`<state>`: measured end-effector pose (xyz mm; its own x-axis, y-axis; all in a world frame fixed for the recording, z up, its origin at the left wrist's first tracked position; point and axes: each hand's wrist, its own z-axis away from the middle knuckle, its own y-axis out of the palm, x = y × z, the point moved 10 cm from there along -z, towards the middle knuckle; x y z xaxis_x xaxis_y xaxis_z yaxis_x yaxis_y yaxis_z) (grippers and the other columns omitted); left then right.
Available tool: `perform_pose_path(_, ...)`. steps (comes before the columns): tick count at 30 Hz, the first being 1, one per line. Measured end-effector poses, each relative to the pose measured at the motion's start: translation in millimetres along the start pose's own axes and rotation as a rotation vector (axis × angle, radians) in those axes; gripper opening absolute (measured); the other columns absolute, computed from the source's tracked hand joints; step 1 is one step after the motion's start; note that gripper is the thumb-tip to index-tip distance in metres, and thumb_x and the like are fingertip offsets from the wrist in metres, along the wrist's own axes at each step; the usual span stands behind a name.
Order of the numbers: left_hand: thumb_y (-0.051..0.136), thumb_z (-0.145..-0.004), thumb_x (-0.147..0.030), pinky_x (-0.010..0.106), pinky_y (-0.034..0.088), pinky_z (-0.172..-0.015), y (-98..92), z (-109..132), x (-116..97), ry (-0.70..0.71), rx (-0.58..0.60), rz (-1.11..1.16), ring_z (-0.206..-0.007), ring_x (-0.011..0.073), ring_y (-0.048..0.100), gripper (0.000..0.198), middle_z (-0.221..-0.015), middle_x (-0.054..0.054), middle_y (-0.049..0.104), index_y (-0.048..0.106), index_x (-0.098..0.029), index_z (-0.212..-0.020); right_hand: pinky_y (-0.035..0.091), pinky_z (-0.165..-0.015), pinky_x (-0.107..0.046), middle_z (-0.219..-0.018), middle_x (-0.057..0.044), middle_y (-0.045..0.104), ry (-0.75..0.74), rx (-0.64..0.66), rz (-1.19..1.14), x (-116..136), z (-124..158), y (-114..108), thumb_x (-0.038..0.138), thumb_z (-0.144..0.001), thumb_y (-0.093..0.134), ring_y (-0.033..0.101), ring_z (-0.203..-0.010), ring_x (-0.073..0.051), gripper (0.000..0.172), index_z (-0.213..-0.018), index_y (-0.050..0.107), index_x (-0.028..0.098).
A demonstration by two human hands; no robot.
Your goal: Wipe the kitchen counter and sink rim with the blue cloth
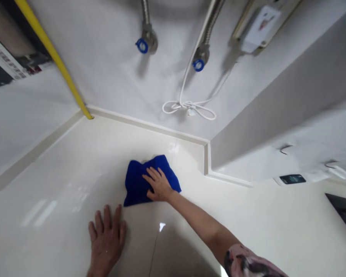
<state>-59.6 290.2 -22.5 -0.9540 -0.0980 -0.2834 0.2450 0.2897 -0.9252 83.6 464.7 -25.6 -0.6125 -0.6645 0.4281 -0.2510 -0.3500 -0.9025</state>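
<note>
A blue cloth lies crumpled on the glossy cream countertop, near the back corner. My right hand presses flat on top of the cloth, fingers spread and pointing toward the wall. My left hand rests palm down on the bare countertop, closer to me and a little left of the cloth, holding nothing.
A yellow pipe runs down the wall to the counter's back edge. Two metal hoses with blue valves hang on the white wall above a looped white cord. A grey boxed column juts out at right; a dark hob edge shows far right.
</note>
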Motion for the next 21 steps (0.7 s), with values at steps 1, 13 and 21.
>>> perform_pose_path(1,0.039,-0.105,-0.027,0.075,0.015,-0.127,-1.1,-0.2,0.5,0.0,-0.018,0.002,-0.164,0.0417,0.001,0.069,-0.179,0.015,0.008,0.018,-0.026,-0.17,0.002,-0.133,-0.057,-0.175,-0.018,0.022,-0.017,-0.003,-0.036,5.4,18.0,3.6,0.035,-0.089,0.064,0.01,-0.165,-0.03,0.082,-0.164,0.036,0.015)
perform_pose_path(13,0.032,-0.105,-0.052,0.065,0.024,-0.128,16.1,-48.3,-24.2,-0.078,-0.064,0.185,-0.164,0.0412,0.012,0.073,-0.171,0.027,0.029,0.04,-0.005,-0.161,0.059,-0.109,-0.044,-0.135,-0.009,0.072,0.302,-0.805,-0.234,-56.7,354.7,-42.2,0.019,-0.102,0.04,0.068,-0.127,-0.023,0.044,-0.138,0.064,0.026)
perform_pose_path(21,0.039,-0.102,-0.031,0.066,0.026,-0.126,67.3,-95.1,-172.5,0.126,0.002,0.029,-0.157,0.0438,0.032,0.059,-0.163,0.025,0.046,0.055,-0.009,-0.154,0.065,-0.098,-0.05,-0.133,-0.009,0.073,0.601,-0.935,0.236,-76.1,539.4,22.9,0.02,-0.1,0.046,0.071,-0.121,-0.028,0.041,-0.135,0.066,0.027)
